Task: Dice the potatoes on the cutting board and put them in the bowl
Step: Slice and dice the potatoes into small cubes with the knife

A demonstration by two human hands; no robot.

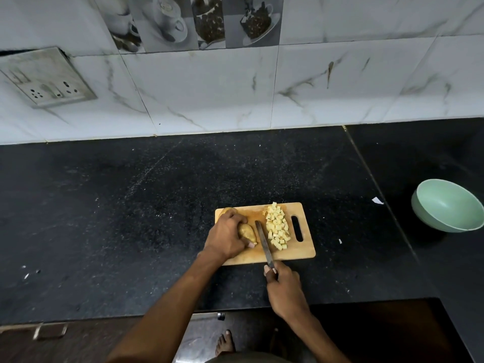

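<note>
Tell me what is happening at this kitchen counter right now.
A person is dicing potatoes on a wooden cutting board. The left hand grips a whole potato, and the right hand holds a knife beside it. A pile of diced potato lies on the board. The green bowl to the right looks empty.

A pale wooden cutting board with a slot handle at its right end lay flat on the black bench. On its left half sat an unpeeled potato piece, tan-skinned, its tapered end pointing toward the near edge, and another potato showed at the far left corner. A heap of pale yellow potato cubes ran in a band beside the handle slot. The mint-green bowl stood well apart to the right, tilted, holding nothing visible.
</note>
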